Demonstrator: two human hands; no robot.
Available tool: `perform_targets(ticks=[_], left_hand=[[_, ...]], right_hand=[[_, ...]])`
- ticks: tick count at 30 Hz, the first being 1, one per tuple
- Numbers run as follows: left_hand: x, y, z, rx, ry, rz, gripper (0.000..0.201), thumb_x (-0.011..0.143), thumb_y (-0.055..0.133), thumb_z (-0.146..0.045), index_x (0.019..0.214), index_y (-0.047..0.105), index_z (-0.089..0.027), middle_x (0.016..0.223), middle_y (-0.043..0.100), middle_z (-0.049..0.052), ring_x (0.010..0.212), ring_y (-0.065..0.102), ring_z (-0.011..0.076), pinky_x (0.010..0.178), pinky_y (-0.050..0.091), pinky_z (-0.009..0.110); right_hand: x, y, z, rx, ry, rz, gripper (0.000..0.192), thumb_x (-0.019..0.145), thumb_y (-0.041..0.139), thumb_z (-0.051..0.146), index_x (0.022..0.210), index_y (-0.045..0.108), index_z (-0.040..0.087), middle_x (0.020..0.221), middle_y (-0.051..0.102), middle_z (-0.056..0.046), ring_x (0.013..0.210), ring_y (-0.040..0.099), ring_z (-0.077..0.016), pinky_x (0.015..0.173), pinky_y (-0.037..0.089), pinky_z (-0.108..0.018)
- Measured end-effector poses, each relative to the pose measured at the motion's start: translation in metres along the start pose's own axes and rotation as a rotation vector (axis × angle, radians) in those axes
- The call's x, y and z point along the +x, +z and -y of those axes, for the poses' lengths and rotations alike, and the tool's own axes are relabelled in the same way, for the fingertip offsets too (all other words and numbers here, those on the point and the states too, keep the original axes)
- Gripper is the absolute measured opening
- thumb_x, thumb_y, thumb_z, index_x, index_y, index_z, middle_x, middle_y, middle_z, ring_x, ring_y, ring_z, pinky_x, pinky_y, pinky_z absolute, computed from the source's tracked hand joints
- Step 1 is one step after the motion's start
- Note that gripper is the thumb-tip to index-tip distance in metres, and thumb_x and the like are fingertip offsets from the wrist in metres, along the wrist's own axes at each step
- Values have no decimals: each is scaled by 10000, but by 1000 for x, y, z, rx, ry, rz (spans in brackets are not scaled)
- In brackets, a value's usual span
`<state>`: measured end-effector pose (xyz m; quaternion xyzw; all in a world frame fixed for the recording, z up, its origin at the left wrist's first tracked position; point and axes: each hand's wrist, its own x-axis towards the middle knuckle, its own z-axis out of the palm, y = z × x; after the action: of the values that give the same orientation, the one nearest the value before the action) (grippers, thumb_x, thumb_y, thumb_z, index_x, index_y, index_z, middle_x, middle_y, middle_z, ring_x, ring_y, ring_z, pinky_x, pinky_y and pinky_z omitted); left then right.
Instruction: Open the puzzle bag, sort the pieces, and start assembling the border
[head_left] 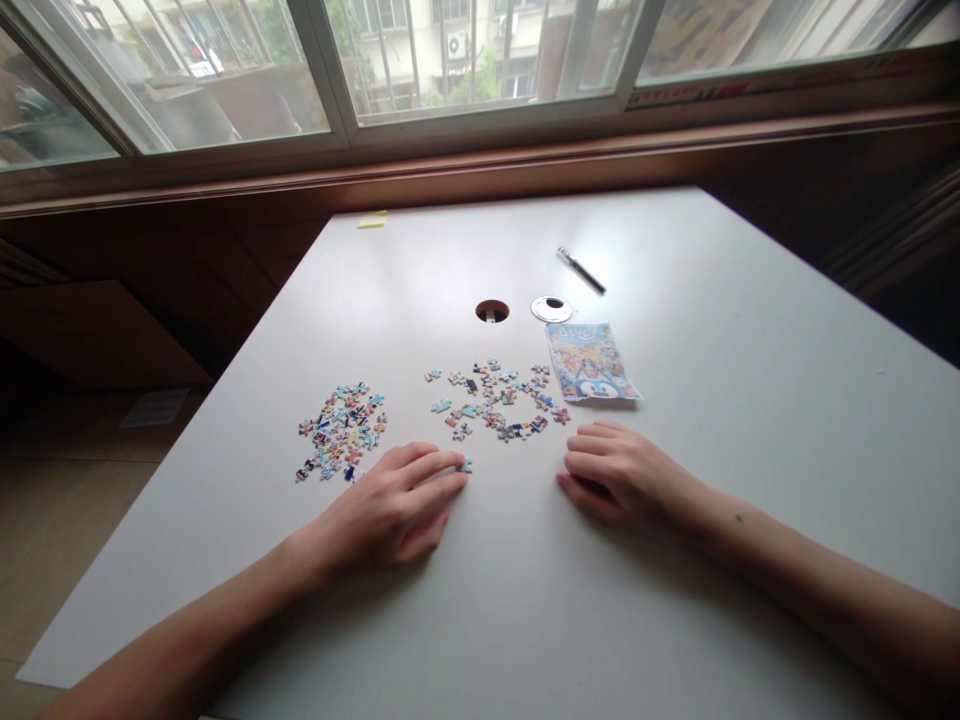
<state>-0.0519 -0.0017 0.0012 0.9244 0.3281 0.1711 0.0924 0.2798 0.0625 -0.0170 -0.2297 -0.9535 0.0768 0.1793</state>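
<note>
Under the fingertips of my left hand (409, 500) is a light blue jigsaw puzzle piece (466, 465), at the table surface. The fingers are bent together around its near side. My right hand (619, 470) rests on the table with its fingers curled in, and I see nothing in it. Ahead, between the hands, loose and partly joined puzzle pieces (495, 418) form a rough ring. A denser pile of puzzle pieces (341, 430) lies to the left, its near edge close to my left hand. Just beyond my right hand lies a colourful picture sheet (592, 362).
The white table (495, 620) has a round cable hole (492, 312), with its silver ring cover (552, 308) alongside. Farther back lie a black pen (581, 270) and, at the far left corner, a yellow sticky note (372, 219). A window (480, 60) runs behind the table.
</note>
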Motion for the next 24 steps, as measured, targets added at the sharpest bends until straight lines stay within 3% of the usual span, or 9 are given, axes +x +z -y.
perform_targets(ticks=[19,24], left_hand=[[1,-2,-1,-39,-7,1,345,924,553,-144,1269,569,-164,1303,592,144,1205,542,267,1014,500,426],[1,0,0,-49,-12,-15,316,928,544,-149,1242,580,-170,1263,588,140,1184,542,260,996,499,419]], right_hand=[[4,-5,1,14,-10,2,322,962,502,192,665,383,223,646,439,3,627,395,-171,640,338,-317],[2,-8,1,113,38,-92,292,937,548,164,685,415,224,650,440,7,608,407,-162,586,340,-301]])
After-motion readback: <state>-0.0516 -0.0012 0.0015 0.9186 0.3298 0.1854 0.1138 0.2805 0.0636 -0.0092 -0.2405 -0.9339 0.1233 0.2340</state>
